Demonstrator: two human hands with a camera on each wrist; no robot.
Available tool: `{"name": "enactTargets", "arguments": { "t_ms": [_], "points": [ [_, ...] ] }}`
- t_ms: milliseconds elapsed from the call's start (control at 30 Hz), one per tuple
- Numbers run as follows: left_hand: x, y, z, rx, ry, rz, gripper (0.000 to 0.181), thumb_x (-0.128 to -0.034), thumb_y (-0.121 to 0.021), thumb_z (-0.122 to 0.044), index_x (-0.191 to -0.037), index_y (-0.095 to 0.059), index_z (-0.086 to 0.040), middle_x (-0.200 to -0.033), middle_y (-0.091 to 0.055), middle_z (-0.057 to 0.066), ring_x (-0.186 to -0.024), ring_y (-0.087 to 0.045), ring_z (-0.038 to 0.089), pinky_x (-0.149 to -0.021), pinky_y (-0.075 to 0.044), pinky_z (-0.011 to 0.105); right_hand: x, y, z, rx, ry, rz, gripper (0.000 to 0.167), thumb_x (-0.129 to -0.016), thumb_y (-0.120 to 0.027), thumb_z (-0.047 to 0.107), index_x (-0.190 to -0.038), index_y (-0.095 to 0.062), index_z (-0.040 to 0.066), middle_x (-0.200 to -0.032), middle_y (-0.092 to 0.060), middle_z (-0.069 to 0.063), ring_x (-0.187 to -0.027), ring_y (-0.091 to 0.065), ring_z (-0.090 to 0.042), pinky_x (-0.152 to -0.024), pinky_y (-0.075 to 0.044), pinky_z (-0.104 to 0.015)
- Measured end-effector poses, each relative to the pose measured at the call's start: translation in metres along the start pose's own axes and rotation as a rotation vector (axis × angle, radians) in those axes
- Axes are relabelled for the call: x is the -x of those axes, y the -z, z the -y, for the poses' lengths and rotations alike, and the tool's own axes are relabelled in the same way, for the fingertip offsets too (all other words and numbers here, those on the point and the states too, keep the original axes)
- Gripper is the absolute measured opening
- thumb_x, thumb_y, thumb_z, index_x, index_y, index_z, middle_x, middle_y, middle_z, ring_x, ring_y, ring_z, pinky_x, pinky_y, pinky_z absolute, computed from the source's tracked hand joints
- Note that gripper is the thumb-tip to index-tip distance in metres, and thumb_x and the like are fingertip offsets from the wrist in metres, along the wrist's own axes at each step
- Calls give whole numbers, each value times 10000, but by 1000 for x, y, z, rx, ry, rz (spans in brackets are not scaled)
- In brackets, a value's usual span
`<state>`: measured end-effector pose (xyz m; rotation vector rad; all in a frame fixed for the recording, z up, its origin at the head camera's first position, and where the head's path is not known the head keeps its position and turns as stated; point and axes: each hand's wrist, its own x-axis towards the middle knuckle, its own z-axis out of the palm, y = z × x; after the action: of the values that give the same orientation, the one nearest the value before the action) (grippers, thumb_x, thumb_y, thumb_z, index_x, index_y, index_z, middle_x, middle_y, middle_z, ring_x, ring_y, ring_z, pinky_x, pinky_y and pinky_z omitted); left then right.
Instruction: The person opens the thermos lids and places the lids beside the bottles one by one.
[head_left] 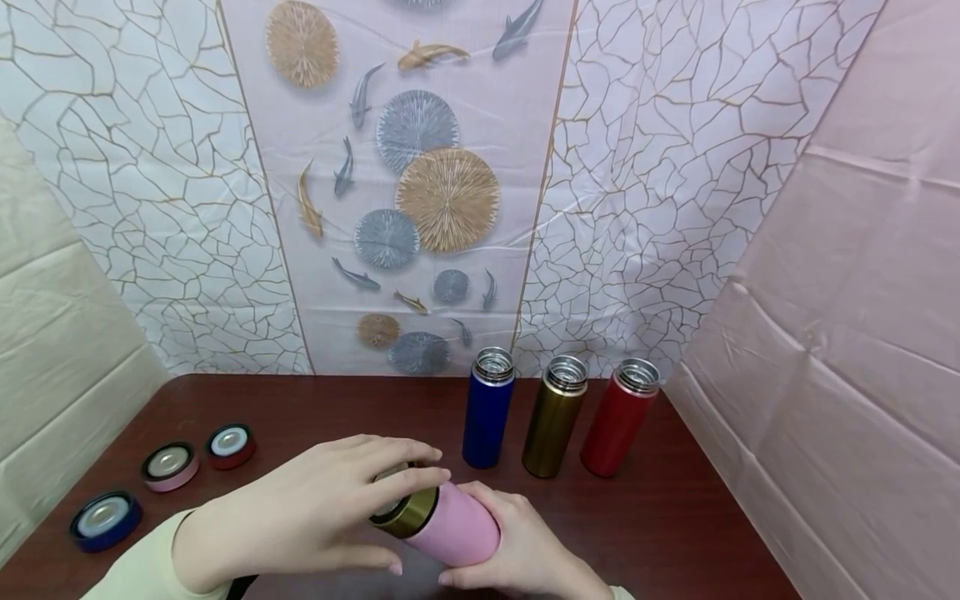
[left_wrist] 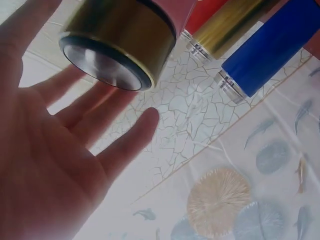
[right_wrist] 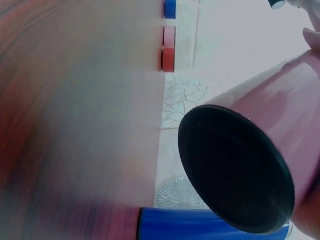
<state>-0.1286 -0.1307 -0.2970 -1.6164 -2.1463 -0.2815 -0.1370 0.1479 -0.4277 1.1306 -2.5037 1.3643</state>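
My right hand (head_left: 528, 542) grips a pink thermos bottle (head_left: 459, 527), held tilted above the table's near side. On its mouth end sits a gold lid (head_left: 412, 515) with a silvery disc on top. My left hand (head_left: 307, 504) is beside the lid, fingers spread. In the left wrist view, a gap shows between the palm and the gold lid (left_wrist: 120, 37); whether the far fingers touch it is hard to tell. The bottle's black base (right_wrist: 235, 170) faces the right wrist camera.
Blue (head_left: 486, 421), gold (head_left: 553, 429) and red (head_left: 617, 429) lidless bottles stand upright at the back right. Blue (head_left: 105, 537), pink (head_left: 178, 482) and red (head_left: 234, 458) lids lie at the left, undersides up. Patterned cloth walls (head_left: 645, 208) enclose the table.
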Motion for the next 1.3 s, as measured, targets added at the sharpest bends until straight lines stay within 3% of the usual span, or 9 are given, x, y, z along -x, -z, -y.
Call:
{"name": "enactTargets", "arguments": {
  "t_ms": [200,500,633,767,900,1100,1300],
  "points": [
    [0,1,-1,-47,-48,-12,839,-733,-906,-324,-1462,-507,-211,-1480,-499,4,-1338,-497,159,-1016,-485,405,0,2,0,-30,-4,-6,695,-747,-899,402,-1346,-557,314,-1163,-676,110,-978,-643,-71,-791,-551,-283],
    [3,-4,6,-84,-83,-64,831,-655,-927,-171,-1403,-566,-201,-1369,-586,25,-1218,-595,183,-941,-527,407,0,2,0,-42,-48,27,690,-750,-892,411,-1345,-552,336,-1164,-673,120,-983,-645,-71,-814,-548,-288],
    [4,-3,7,-43,-55,-50,730,-718,-913,-255,-1373,-596,-205,-1325,-595,-9,-1146,-620,162,-914,-537,379,0,1,1,-34,-62,31,688,-750,-889,418,-1344,-550,350,-1165,-672,129,-986,-642,-68,-820,-546,-290],
    [5,-2,7,-34,-16,-46,705,-756,-884,-405,-1367,-599,-196,-1283,-600,-52,-1087,-627,128,-881,-545,361,0,1,-1,23,-22,13,689,-750,-880,452,-1344,-552,328,-1162,-670,136,-975,-636,-52,-802,-544,-279],
    [5,-1,7,-48,15,-57,736,-735,-878,-475,-1355,-599,-193,-1254,-603,-74,-1042,-634,116,-837,-555,368,0,1,-1,61,9,-1,692,-752,-875,467,-1343,-552,309,-1160,-670,132,-967,-634,-42,-788,-543,-269],
    [4,0,6,-59,49,-74,707,-726,-859,-539,-1300,-626,-200,-1193,-627,-99,-986,-642,86,-773,-556,337,0,2,1,68,-11,1,700,-748,-876,473,-1347,-547,322,-1165,-669,130,-967,-634,-44,-799,-544,-273],
    [3,0,5,-109,101,-114,672,-754,-759,-692,-1181,-663,-182,-938,-617,-133,-758,-577,35,-643,-503,267,0,3,3,79,-16,12,693,-752,-867,490,-1345,-543,339,-1155,-665,139,-961,-631,-41,-791,-544,-273]
  ]
}}
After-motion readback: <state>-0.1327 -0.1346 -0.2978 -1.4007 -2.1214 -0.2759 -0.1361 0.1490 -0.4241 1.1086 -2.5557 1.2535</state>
